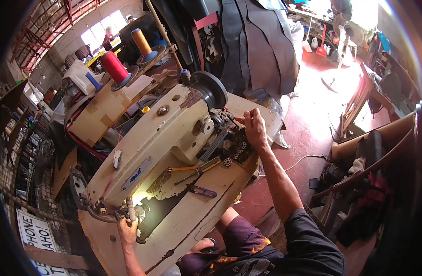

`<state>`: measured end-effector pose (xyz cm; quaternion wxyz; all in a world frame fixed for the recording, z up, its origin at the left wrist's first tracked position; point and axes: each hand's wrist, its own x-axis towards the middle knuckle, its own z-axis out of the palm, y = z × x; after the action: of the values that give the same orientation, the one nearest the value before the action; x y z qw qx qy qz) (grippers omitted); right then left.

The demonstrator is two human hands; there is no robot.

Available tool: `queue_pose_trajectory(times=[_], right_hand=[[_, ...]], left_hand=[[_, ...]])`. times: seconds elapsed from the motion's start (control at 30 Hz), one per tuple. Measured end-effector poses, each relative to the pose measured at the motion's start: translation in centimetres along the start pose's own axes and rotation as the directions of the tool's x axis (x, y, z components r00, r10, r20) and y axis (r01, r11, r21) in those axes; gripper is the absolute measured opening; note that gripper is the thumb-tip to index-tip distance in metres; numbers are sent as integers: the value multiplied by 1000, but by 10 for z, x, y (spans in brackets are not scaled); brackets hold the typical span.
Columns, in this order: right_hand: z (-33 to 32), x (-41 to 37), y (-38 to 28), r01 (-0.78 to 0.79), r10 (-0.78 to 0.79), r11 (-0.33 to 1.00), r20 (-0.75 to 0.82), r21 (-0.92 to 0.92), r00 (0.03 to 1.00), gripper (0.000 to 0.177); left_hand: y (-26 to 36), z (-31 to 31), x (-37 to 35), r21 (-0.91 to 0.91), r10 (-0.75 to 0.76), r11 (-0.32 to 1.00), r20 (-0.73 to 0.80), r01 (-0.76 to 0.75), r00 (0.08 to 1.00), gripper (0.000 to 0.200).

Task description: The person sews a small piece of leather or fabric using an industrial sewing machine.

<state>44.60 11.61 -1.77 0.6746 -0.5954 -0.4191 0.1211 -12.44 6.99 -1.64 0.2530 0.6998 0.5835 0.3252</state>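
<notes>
A large cream sewing machine (160, 133) with worn paint stands on a tan table (188, 216). My left hand (127, 231) is at the needle end, fingers closed around a small part beneath the machine head; what they grip is hidden. A lamp lights this spot. My right hand (255, 129) is over a cluster of small metal parts and bobbins (236, 149) beside the black handwheel (209, 89). Its fingers are bent and apart, with nothing visible in them. Yellow-handled pliers (201, 168) and a purple-handled tool (202, 191) lie on the table between my hands.
Red (114, 66) and orange thread cones (143, 45) stand behind the machine. Dark leather sheets (254, 50) hang at the back. A cardboard roll (372, 138) and piled materials lie to the right. Another person (108, 37) is far back left.
</notes>
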Motion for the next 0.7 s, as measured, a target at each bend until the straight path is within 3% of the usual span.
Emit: queue_pose_trajectory(times=[0.17,0.37,0.57,0.7], right_hand=[[0,2,4,8,-8,1000,-10,30,1000,22],[0,1,0,21,-21,1000,-16,-16,1000,20],[0,1,0,-17,17,1000,-7,2,1000,22],[0,2,3,7,-7,1000,-2,-12,1000,24]], left_hand=[[-16,-1,0,5,-11,1000,-1,11,1000,8],[-4,-2,-1,5,-66,998,-10,66,998,20],[-6,-2,-1,61,9,998,-15,-8,1000,13],[13,-1,0,12,-44,999,7,44,999,14]])
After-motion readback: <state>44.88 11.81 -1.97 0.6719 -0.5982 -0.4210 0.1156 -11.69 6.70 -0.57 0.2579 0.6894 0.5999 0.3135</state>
